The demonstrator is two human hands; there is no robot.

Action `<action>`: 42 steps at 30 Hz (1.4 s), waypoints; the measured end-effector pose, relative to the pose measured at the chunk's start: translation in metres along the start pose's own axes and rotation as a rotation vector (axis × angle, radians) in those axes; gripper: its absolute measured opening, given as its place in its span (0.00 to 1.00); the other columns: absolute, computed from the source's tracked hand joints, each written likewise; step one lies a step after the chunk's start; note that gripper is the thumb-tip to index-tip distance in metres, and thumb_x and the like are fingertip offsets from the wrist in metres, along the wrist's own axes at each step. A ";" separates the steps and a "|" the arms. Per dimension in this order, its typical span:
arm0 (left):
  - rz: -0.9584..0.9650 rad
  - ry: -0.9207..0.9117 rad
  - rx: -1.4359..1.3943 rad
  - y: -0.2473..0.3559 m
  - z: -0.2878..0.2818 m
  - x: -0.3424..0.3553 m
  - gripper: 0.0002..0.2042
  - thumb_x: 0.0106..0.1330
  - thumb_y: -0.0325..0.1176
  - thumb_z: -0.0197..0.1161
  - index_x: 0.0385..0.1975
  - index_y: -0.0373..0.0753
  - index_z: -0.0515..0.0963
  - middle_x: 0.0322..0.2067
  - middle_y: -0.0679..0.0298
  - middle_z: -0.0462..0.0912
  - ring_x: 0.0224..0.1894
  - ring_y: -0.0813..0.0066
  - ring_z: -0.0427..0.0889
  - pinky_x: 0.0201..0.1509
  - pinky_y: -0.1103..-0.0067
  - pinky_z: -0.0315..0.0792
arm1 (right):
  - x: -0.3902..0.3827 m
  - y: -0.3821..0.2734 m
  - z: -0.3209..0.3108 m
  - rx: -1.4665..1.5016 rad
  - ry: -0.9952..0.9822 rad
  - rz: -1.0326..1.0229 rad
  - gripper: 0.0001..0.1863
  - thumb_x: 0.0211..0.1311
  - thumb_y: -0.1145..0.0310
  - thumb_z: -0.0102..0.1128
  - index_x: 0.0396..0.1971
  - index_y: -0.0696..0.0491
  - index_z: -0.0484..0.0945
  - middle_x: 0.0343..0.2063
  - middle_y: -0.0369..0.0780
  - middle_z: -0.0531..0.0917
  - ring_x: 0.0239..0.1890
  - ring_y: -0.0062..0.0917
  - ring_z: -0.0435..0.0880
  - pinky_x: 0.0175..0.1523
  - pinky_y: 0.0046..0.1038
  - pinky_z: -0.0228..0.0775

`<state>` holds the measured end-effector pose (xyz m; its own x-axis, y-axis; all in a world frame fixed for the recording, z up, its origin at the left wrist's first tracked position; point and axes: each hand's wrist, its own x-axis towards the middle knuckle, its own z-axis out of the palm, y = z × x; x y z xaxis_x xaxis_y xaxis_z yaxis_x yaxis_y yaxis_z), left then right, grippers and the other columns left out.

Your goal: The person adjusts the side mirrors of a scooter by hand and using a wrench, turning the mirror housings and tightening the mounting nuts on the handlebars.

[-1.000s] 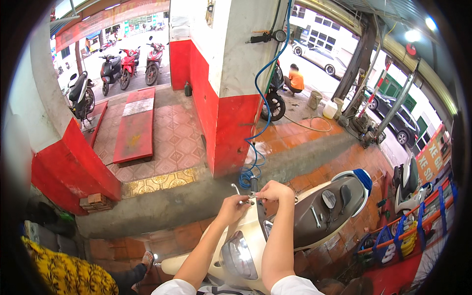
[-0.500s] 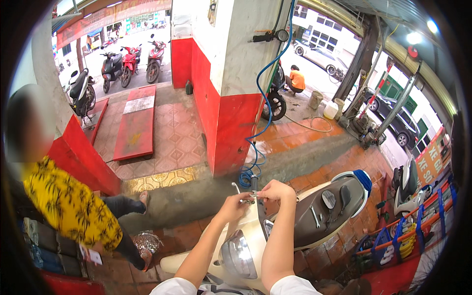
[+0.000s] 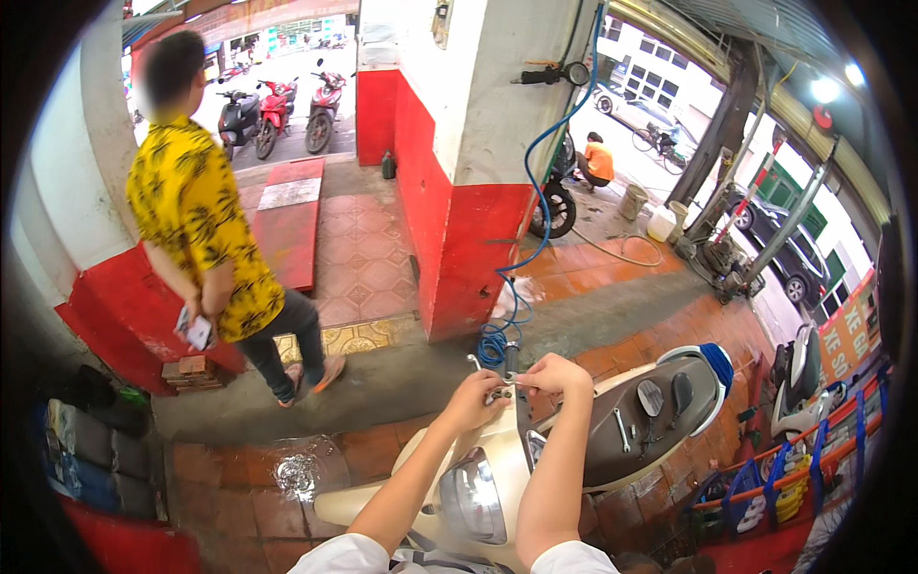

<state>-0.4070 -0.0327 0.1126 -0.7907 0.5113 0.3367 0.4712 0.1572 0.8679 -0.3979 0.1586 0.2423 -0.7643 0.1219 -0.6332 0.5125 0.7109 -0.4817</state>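
A cream scooter (image 3: pixel 435 469) stands below me, its headlight (image 3: pixel 471 497) between my forearms. Both my hands meet at the handlebar, just below a black grip (image 3: pixel 512 358). My left hand (image 3: pixel 470 400) has its fingers bent around the small fittings by the brake lever (image 3: pixel 473 363); what they grip is hidden. Pinched together, the fingers of my right hand (image 3: pixel 557 376) are at a small metal piece beside the bar, too small to name. On the brown seat (image 3: pixel 607 454) lie a spanner (image 3: pixel 622 430), two removed mirrors (image 3: pixel 650 398) and some small parts.
A person in a yellow patterned shirt (image 3: pixel 196 206) stands at the left. A red and white pillar (image 3: pixel 478 230) rises ahead, with a blue air hose (image 3: pixel 533 182) hanging down it. Wet tiles (image 3: pixel 301 474) lie at lower left; an orange rack (image 3: pixel 765 469) is at right.
The person in yellow has walked forward, away from the scooter's left side. My view has shifted slightly left. Both my hands stay at the handlebar.
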 end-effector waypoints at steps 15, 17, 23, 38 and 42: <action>-0.112 0.187 -0.003 0.015 0.007 -0.002 0.13 0.52 0.38 0.77 0.33 0.38 0.86 0.23 0.60 0.80 0.25 0.70 0.79 0.33 0.76 0.74 | 0.007 0.014 0.000 -0.015 0.015 -0.023 0.16 0.62 0.54 0.66 0.32 0.53 0.88 0.21 0.32 0.84 0.20 0.15 0.75 0.26 0.24 0.66; -0.129 0.168 -0.012 0.011 0.009 -0.003 0.12 0.52 0.38 0.77 0.32 0.38 0.86 0.23 0.60 0.80 0.25 0.70 0.79 0.33 0.75 0.74 | 0.001 0.007 0.002 -0.022 0.024 -0.021 0.17 0.62 0.54 0.66 0.32 0.54 0.88 0.21 0.32 0.84 0.21 0.15 0.75 0.27 0.23 0.66; 0.033 -0.026 -0.096 0.005 -0.006 -0.001 0.13 0.57 0.34 0.73 0.40 0.36 0.83 0.33 0.59 0.85 0.29 0.69 0.81 0.36 0.76 0.76 | -0.001 0.006 0.002 -0.006 0.019 -0.010 0.16 0.62 0.55 0.67 0.32 0.55 0.88 0.21 0.32 0.83 0.19 0.15 0.74 0.26 0.23 0.66; -0.160 0.194 -0.107 0.026 -0.007 0.008 0.12 0.55 0.31 0.75 0.37 0.36 0.86 0.30 0.58 0.83 0.31 0.72 0.85 0.37 0.78 0.77 | -0.003 0.003 0.001 -0.012 0.033 -0.005 0.17 0.63 0.53 0.64 0.34 0.54 0.88 0.22 0.31 0.84 0.22 0.15 0.75 0.28 0.22 0.67; -0.272 0.247 -0.247 0.017 -0.017 0.002 0.10 0.57 0.28 0.73 0.39 0.36 0.86 0.35 0.61 0.86 0.31 0.80 0.83 0.36 0.80 0.78 | 0.009 0.018 0.001 0.019 0.075 -0.084 0.18 0.64 0.53 0.63 0.34 0.54 0.88 0.22 0.32 0.83 0.24 0.17 0.77 0.31 0.22 0.69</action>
<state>-0.4074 -0.0435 0.1342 -0.9568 0.2574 0.1350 0.1490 0.0358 0.9882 -0.3952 0.1722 0.2275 -0.8319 0.1145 -0.5429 0.4519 0.7076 -0.5433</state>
